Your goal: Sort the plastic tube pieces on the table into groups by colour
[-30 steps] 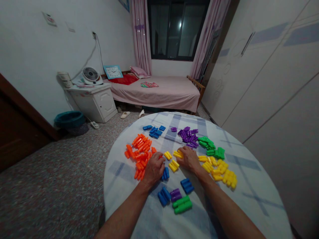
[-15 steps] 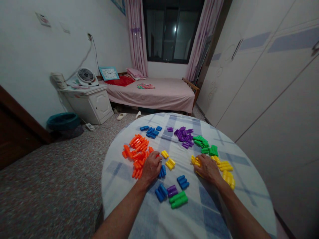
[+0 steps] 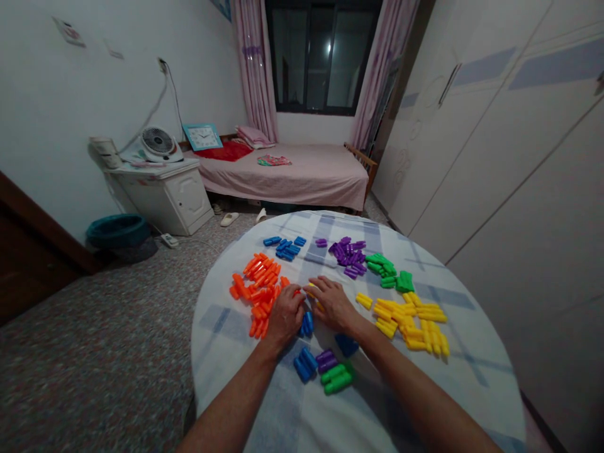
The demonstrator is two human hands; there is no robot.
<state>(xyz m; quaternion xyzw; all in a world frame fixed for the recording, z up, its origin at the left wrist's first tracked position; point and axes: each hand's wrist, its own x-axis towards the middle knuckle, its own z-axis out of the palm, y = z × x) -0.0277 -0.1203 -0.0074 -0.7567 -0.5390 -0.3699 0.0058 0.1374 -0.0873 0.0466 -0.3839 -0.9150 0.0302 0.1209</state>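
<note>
My left hand (image 3: 287, 309) rests at the right edge of the orange pieces (image 3: 259, 277), its fingers curled around something orange that barely shows. Close beside it, my right hand (image 3: 330, 302) reaches over the middle of the table with fingers spread, above yellow pieces mostly hidden beneath them. A blue piece (image 3: 306, 324) lies between the hands. Nearer to me are another blue piece (image 3: 305, 364), a purple piece (image 3: 326, 360) and a green piece (image 3: 336, 379). One more blue piece (image 3: 346, 345) is partly covered by my right wrist. The yellow pile (image 3: 410, 321) spreads at the right.
Toward the far side of the round table (image 3: 226, 390) lie blue pieces (image 3: 287, 248), purple pieces (image 3: 348, 255) and green pieces (image 3: 381, 267). Beyond stand a bed (image 3: 302, 173), a white cabinet (image 3: 174, 195) with a fan (image 3: 159, 142), and a wardrobe (image 3: 472, 157).
My right hand has moved left from the yellow pile to the middle, next to my left hand. The yellow pile is now uncovered. My left hand stays nearly in place.
</note>
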